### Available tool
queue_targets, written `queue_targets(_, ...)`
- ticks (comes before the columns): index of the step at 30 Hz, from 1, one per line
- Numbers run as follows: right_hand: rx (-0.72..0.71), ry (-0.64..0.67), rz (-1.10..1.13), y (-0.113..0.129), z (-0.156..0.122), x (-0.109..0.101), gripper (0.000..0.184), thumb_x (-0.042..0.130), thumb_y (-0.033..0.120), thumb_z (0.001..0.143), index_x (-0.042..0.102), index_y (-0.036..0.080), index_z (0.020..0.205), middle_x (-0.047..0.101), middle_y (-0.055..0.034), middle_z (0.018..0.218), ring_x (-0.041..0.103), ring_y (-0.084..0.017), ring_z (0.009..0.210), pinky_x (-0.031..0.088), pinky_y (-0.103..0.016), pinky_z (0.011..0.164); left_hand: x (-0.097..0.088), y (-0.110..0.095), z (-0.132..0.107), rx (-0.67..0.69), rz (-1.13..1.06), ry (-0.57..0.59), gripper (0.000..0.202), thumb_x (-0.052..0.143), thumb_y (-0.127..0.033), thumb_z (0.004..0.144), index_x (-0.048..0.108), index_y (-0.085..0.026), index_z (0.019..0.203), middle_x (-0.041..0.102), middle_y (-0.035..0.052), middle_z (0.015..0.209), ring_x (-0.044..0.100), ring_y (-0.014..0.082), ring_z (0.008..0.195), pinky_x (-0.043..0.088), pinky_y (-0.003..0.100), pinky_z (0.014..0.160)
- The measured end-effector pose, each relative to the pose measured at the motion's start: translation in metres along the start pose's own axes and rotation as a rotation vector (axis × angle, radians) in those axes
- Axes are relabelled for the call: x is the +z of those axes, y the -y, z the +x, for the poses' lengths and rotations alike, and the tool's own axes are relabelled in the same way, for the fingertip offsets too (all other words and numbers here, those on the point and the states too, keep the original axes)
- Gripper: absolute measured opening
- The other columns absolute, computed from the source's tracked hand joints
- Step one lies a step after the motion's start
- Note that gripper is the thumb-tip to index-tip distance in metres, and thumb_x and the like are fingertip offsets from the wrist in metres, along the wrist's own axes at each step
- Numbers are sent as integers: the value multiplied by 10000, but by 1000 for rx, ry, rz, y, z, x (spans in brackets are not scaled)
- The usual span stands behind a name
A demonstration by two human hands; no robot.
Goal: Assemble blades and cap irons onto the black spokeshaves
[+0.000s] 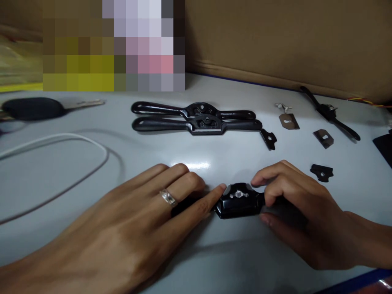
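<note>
A black spokeshave (240, 207) lies across the table in front of me, a silver thumbscrew (239, 194) at the middle of its cap. My left hand (143, 220), with a ring on one finger, closes over its left handle, and the index fingertip presses beside the cap. Around the right handle are the thumb and fingers of my right hand (309, 212); its index finger is raised by the cap's upper right corner. Both handles are mostly hidden by my hands.
Two black spokeshave bodies (206, 125) lie side by side beyond my hands. To their right are loose caps (321, 173), metal blades (323, 139), a thumbscrew (283, 108) and another spokeshave (329, 113). A white cable (104, 151) and a black-handled tool (33, 108) lie left.
</note>
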State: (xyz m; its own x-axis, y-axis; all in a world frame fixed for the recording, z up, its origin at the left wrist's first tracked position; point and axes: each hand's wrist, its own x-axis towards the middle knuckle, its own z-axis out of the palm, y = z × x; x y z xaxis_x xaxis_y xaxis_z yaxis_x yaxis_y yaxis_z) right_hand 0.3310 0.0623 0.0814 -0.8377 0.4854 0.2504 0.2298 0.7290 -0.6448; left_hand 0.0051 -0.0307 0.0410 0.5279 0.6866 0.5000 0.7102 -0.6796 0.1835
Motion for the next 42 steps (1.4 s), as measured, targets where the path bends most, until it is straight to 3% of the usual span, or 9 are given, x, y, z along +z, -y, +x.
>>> queue_targets(4,-56,20,-47,0,0,0,485,661,88,1174,710,230,1636,870,-159,1483,861,-284,1298,754,-453,1102,3,0,-5,-31,-2,8,468,579,-141,1306,755,-301,1709,815,35,1169,764,265,1010,642,421,921)
queue_targets(9,-1,-7,36,2,0,-2,227,715,73,1139,765,263,1252,870,-120,1356,875,-249,1196,761,-383,1004,12,-9,-48,-113,32,38,454,786,-466,1233,797,-354,1673,834,87,1230,816,367,1201,742,509,1005)
queue_targets(14,-43,34,-78,2,-2,-1,576,658,108,1191,663,216,1757,854,-174,1542,855,-286,1382,757,-462,1167,17,-17,-79,-104,28,69,452,832,-597,1192,841,-345,1568,834,92,1212,818,391,1251,753,530,1017)
queue_targets(19,26,-4,16,3,-1,-3,162,720,107,1156,751,266,1151,850,-129,1385,873,-247,1157,765,-380,976,8,-6,-42,-106,21,53,453,757,-440,1253,770,-355,1698,834,74,1202,818,351,1162,723,479,949)
queue_targets(24,-31,44,-60,2,-1,-4,486,673,136,1201,714,217,1678,856,-181,1502,864,-299,1379,768,-458,1134,-1,-2,-4,-32,8,12,447,577,-116,1301,762,-275,1675,807,26,1165,756,251,1005,620,414,899)
queue_targets(29,12,-5,21,1,-2,-1,207,733,130,1149,761,258,1309,863,-145,1387,887,-287,1214,778,-422,1021,-2,-5,-1,-5,20,5,436,575,-70,1299,758,-241,1656,799,22,1172,753,248,1025,623,413,903)
queue_targets(34,-15,15,13,2,0,-2,378,713,113,1165,752,258,1512,877,-144,1431,883,-295,1273,782,-463,1080,-1,-5,-2,-7,13,11,414,572,-88,1307,762,-242,1641,805,24,1149,736,243,989,619,424,867)
queue_targets(39,13,0,98,3,-2,-3,145,765,132,1155,785,273,1186,852,-116,1430,880,-257,1229,770,-400,1079,0,-6,-2,-30,6,-6,428,544,-117,1318,758,-267,1657,803,19,1157,760,249,1023,640,431,906)
queue_targets(42,9,34,38,3,-1,-3,399,743,157,1193,770,243,1581,849,-160,1513,875,-285,1371,769,-431,1160,-1,-5,-1,-12,4,7,403,560,-120,1317,771,-251,1634,801,16,1143,748,242,990,627,423,871)
